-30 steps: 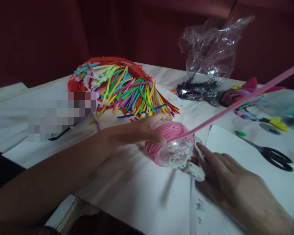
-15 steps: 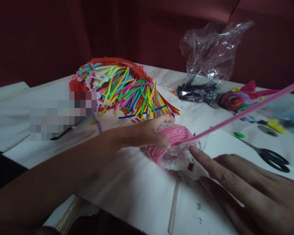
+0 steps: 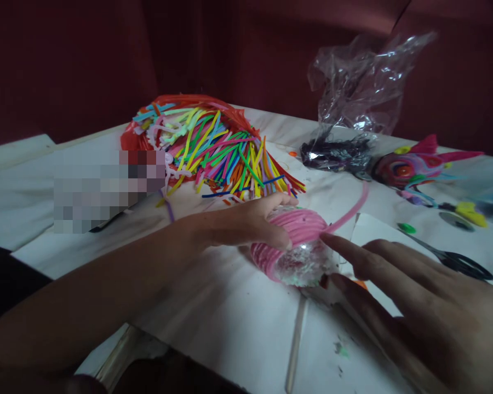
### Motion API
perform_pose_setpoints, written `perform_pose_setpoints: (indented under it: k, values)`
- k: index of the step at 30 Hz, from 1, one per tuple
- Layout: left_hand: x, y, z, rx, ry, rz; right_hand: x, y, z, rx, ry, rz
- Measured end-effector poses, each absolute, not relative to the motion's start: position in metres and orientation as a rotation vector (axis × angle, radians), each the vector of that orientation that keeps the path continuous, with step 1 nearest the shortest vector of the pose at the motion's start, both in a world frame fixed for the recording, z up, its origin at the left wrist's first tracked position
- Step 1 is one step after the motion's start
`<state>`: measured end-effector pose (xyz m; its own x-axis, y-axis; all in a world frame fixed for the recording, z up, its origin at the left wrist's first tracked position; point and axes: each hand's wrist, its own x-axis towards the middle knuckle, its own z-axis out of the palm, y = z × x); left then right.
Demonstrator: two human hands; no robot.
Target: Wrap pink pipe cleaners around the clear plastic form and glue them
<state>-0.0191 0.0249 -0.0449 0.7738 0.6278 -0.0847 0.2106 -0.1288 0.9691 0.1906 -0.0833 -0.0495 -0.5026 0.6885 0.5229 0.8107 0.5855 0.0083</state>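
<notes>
A rounded object (image 3: 302,225) partly wrapped in rows of pink fuzzy stem lies on the white table. Its near side is uncovered and looks clear and whitish. My left hand (image 3: 254,221) grips it from the left, thumb in front and fingers over the top. A loose pink stem (image 3: 351,210) curves up and right from the wrapped rows. My right hand (image 3: 419,301) is on the right, index fingertip touching the stem where it leaves the object, thumb spread apart below near the object's lower right edge.
A red bag (image 3: 246,121) of multicolored fuzzy stems lies behind my left hand. Farther right are a clear plastic bag (image 3: 353,104) with dark contents, a colorful fish-like figure (image 3: 411,167), a green piece (image 3: 406,227) and black-handled scissors (image 3: 468,265).
The loose pink stem, which stretched straight to the right edge, now bends shorter and upward. My right thumb has come up toward the object. The whole view has shifted slightly.
</notes>
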Motion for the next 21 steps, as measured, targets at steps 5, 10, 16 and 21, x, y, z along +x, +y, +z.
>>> perform_pose_setpoints:
  k: [5,10,16,21]
  values:
    - [-0.018,0.025,-0.045,1.643,0.644,0.394,0.185,-0.074,-0.036,-1.034,-2.393,-0.370]
    - [-0.020,0.024,-0.044,1.715,0.685,0.423,0.184,-0.066,-0.034,-0.974,-2.440,-0.338]
    - [-0.021,0.026,-0.046,1.645,0.650,0.402,0.188,-0.071,-0.045,-1.111,-2.349,-0.304]
    - [-0.021,0.027,-0.048,1.641,0.645,0.426,0.188,-0.075,-0.049,-1.182,-2.275,-0.515]
